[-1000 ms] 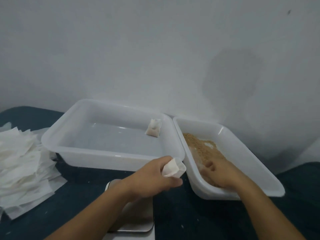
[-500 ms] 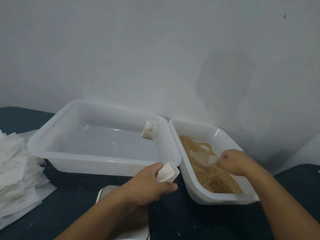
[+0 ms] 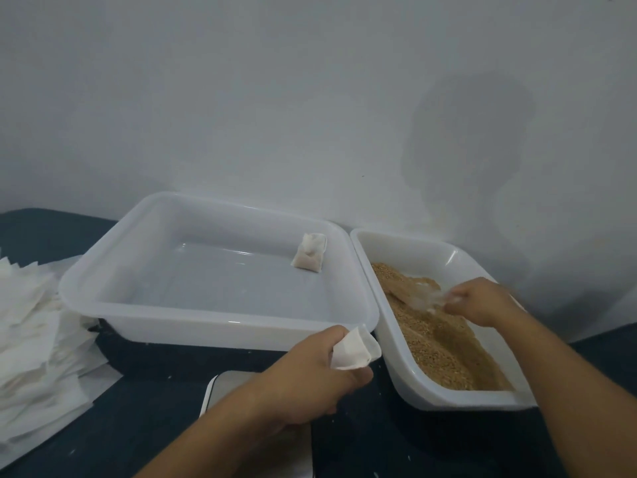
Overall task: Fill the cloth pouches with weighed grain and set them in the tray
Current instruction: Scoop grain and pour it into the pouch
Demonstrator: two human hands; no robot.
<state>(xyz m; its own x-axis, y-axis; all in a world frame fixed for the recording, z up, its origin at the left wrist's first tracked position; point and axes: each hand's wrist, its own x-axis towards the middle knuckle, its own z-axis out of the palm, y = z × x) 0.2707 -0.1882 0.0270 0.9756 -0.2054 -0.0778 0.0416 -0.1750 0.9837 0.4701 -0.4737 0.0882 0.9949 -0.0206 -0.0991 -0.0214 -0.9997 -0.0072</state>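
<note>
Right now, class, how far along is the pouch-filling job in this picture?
Done: one filled pouch lies in the left tray. In hand: the left hand holds an empty pouch open while the right hand works a clear scoop through the grain. Left: filling it, weighing on the scale, then the stack of empty pouches.
</note>
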